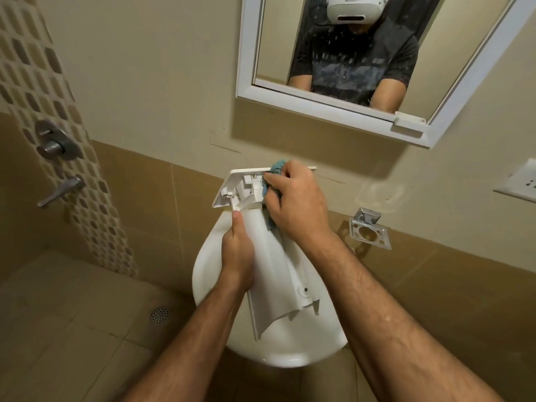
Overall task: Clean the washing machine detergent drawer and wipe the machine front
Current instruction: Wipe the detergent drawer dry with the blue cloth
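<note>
We see the white detergent drawer (pixel 275 256) held above the white sink basin (pixel 208 250), long axis running from the basin's near rim up toward the wall, front panel end farthest from us and tilted up, w/ its ribbed inner fittings facing us. The left hand (pixel 236 256) clamps the drawer's left edge abt mid-body, fingers wrapped under, thumb laid straight along the edge pointing toward the front panel. The left forearm comes up from the lower left, crossing the basin's near rim. The right hand (pixel 295 204) sits at the drawer's panel end, knuckles up, wrist bent down, fingers curled tight on a blue-green cloth (pixel 277 168) pressed into the fittings just behind the panel. A strip of cloth hangs under the palm against the drawer's right side. The right forearm reaches in from the lower right, over the basin's right rim.

Right of the basin, on the wall, a metal holder bracket (pixel 369 230). Above the basin, a white-framed mirror (pixel 246 82). Left of the basin, shower valve handles (pixel 55 143) on the mosaic strip; lower left, a floor drain (pixel 159 315).
</note>
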`<control>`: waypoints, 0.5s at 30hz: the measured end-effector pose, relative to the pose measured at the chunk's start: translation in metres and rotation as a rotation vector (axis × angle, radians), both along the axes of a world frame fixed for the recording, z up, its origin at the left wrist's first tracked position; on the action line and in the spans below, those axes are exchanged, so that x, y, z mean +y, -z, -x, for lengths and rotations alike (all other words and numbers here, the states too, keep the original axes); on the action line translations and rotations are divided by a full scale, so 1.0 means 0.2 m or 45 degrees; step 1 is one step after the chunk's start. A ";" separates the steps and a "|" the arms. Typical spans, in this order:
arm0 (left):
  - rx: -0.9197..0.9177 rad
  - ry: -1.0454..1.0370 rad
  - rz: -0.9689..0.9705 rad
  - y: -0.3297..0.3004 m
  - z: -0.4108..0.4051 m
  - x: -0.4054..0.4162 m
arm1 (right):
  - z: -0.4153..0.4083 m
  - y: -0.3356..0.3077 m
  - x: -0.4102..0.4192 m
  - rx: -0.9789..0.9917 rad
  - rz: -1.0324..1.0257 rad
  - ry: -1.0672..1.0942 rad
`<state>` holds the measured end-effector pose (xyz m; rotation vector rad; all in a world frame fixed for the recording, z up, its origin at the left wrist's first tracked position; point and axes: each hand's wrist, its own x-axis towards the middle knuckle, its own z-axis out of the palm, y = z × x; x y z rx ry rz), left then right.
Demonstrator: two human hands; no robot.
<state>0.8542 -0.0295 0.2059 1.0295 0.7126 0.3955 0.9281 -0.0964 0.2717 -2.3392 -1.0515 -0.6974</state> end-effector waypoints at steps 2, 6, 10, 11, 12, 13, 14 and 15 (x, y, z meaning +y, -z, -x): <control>-0.033 0.007 0.011 -0.02 0.01 0.00 | 0.01 0.01 0.00 -0.024 -0.022 -0.054; -0.043 0.010 0.125 0.00 0.01 -0.01 | -0.02 0.06 -0.04 0.037 -0.226 -0.050; -0.023 -0.004 0.204 0.02 0.00 -0.02 | -0.10 0.07 -0.08 0.142 -0.362 0.021; -0.033 0.006 0.243 0.03 0.00 -0.02 | -0.12 0.07 -0.09 0.191 -0.425 0.037; -0.046 0.011 0.302 0.02 0.01 -0.02 | -0.13 0.05 -0.11 0.254 -0.492 0.068; -0.043 0.019 0.354 0.01 0.02 -0.01 | -0.15 0.04 -0.12 0.314 -0.541 0.103; -0.047 0.039 0.385 0.00 0.03 -0.01 | -0.15 0.03 -0.14 0.354 -0.572 0.120; -0.061 0.068 0.400 0.00 0.03 0.00 | -0.15 0.02 -0.15 0.370 -0.592 0.104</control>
